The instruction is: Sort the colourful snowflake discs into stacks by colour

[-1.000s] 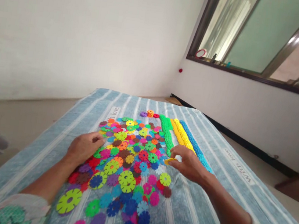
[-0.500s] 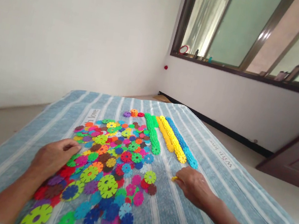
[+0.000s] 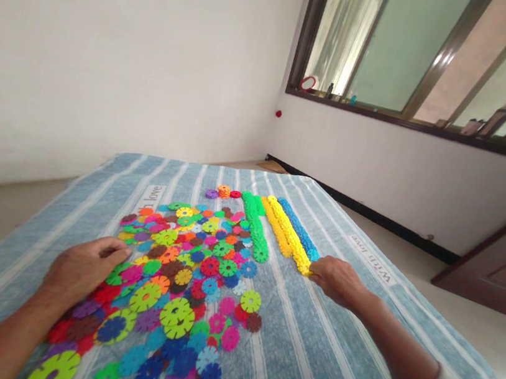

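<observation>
A wide heap of notched plastic snowflake discs [image 3: 177,318] in many colours covers the middle of the cloth. At its left edge rests my left hand [image 3: 85,263], fingers curled in and thumb close to them; what they hold, if anything, is hidden. My right hand [image 3: 337,281] is closed, fingertips at the near end of the yellow disc row [image 3: 290,239], pinching a yellow snowflake disc that the fingers mostly cover. Beside that row lie a blue disc row [image 3: 297,227], whose near end my hand hides, and a green disc row [image 3: 256,234].
Small orange [image 3: 224,191], purple [image 3: 211,194] and red disc piles [image 3: 236,194] sit beyond the heap. A blue-and-white striped cloth [image 3: 382,339] covers the table. White walls stand behind; bottles [image 3: 501,118] and a round red-rimmed mirror [image 3: 308,84] line the window sill.
My right hand has moved forward with the yellow snowflake disc, from the cloth in front of the rows to the yellow row's near end. My left hand has hardly moved.
</observation>
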